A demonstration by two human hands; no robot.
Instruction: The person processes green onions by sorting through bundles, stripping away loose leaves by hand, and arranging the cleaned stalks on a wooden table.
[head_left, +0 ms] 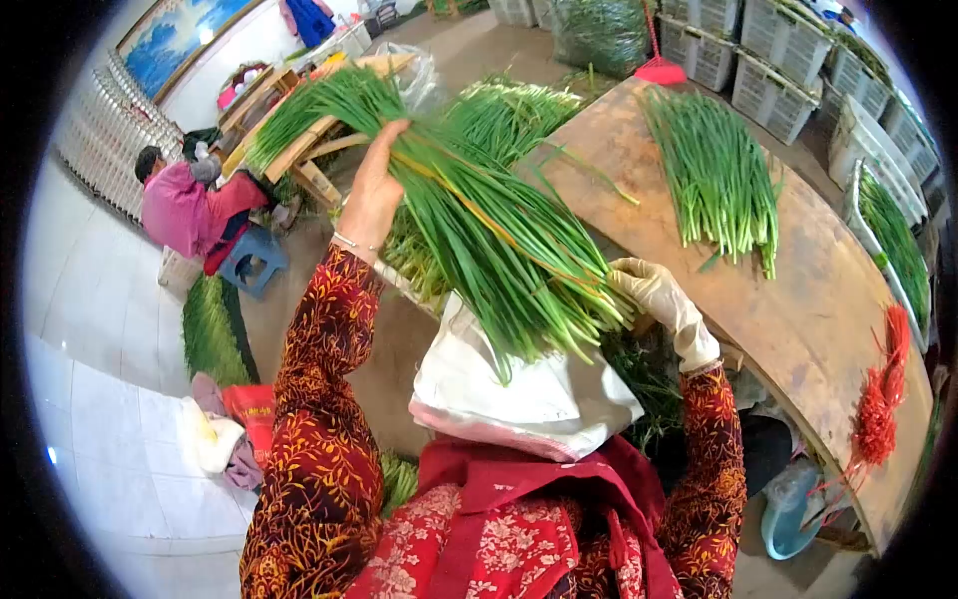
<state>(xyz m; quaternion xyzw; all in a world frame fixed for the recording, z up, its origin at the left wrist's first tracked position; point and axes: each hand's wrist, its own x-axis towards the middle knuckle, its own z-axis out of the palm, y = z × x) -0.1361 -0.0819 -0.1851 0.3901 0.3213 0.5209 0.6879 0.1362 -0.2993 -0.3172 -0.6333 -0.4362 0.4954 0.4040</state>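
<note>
A large bunch of long green leafy stalks point(489, 230) is held up over my lap, its pale ends toward the lower right. My bare left hand point(374, 190) is closed round the bunch at its leafy upper part. At the pale ends, my right hand point(664, 304), in a cream glove, has its fingers closed on the stalks. A white cloth point(519, 389) with a pink edge lies across my lap beneath the bunch. To the right, another bunch of green stalks point(714, 180) lies on the wooden table point(768, 309).
Red ties point(878, 409) lie near the table's right edge. More stalks point(519, 120) are heaped beyond my hands. A person point(200, 200) sits at the left by a blue stool point(252, 258). Plastic crates point(773, 95) stand at the back right. A light-blue basin point(788, 524) is below the table.
</note>
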